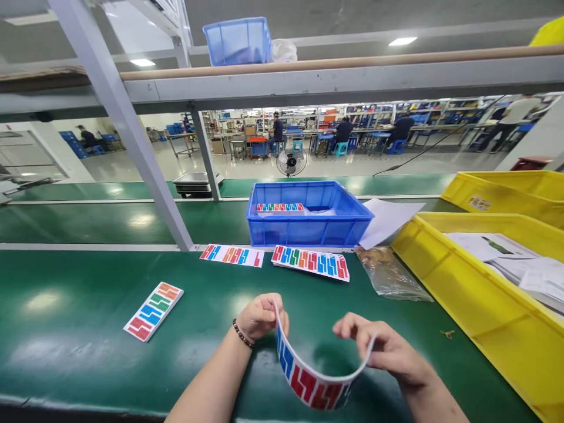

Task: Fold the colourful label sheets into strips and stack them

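Between my two hands a sticker strip (304, 380) with red and blue shapes bends down in a U; whether it is one sheet or several, I cannot tell. My left hand (262, 317) pinches its left end, and my right hand (383, 346) grips the right end between thumb and fingers. Beyond them lies a stack of sticker strips (311, 262) with coloured shapes on white. A strip with gaps among its shapes (231, 255) rests to the left of that stack. Farther left, a shorter sticker stack (153, 311) sits on the green table (79, 364).
A blue bin (312, 222) holding strips stands behind the stacks. White paper (388, 220) and a clear plastic bag (392, 273) lie right of it. Yellow bins (480, 311) line the right side. A slanted metal post (127, 129) rises at left; a shelf beam (308, 82) crosses above.
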`<state>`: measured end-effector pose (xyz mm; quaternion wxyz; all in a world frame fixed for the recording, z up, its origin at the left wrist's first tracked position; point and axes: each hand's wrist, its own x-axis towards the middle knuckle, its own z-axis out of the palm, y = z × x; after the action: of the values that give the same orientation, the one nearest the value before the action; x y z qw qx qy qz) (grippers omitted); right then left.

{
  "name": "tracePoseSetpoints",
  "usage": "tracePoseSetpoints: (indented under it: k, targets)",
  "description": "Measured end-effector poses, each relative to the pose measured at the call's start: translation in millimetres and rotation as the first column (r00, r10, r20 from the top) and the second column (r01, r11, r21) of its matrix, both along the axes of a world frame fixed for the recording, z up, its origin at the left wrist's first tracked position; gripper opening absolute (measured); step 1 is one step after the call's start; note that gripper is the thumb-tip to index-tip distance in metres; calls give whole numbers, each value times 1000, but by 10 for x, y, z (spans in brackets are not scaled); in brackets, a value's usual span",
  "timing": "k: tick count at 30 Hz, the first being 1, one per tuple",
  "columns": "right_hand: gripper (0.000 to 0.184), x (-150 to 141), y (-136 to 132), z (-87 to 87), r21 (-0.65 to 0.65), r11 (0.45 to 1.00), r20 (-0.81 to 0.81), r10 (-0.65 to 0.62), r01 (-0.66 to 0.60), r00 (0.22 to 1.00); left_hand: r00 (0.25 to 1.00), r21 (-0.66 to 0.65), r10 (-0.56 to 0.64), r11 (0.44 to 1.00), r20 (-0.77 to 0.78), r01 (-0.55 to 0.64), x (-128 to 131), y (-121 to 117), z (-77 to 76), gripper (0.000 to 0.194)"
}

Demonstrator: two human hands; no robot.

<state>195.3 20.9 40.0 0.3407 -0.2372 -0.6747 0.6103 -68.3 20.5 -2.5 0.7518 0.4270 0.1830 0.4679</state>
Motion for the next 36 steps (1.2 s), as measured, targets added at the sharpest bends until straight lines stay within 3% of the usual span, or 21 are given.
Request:
tracePoseSetpoints:
  k: [7, 13, 16, 19, 24, 28, 32, 36]
  targets:
    - [15, -674, 203, -32, -61, 986, 104, 159, -153, 982, 996, -159, -61, 985, 65, 71, 198, -25, 33, 29]
    - [21, -889, 257, -60, 60, 973, 115, 214, -221, 970, 994, -274, -101, 958, -32, 89, 202, -18, -49, 33]
    - [21, -851, 302, -60, 63, 989, 82, 131, -136, 988, 996, -335, -66, 941, -54, 44, 231, 18, -42, 24]
    - [21, -749, 382, -82, -40, 999, 113, -15, 20, 994, 996, -373, 87, 923, -31, -93, 234, 50, -16, 25]
    - [25, -593, 518, -232, -216, 931, 107, -278, 295, 955, 969, -206, 237, 947, -66, -245, 198, 60, -34, 65]
    - [28, -576, 506, -358, -246, 908, 56, -336, 339, 940, 925, -188, 305, 918, -227, -349, 255, 80, -105, 58]
    - [33, -595, 428, -406, -219, 885, -30, -426, 410, 904, 902, -209, 356, 889, -244, -408, 325, 92, -146, 49]
    - [44, -586, 380, -425, -141, 865, -39, -491, 482, 870, 897, -169, 369, 894, -244, -414, 337, 85, -163, 46]
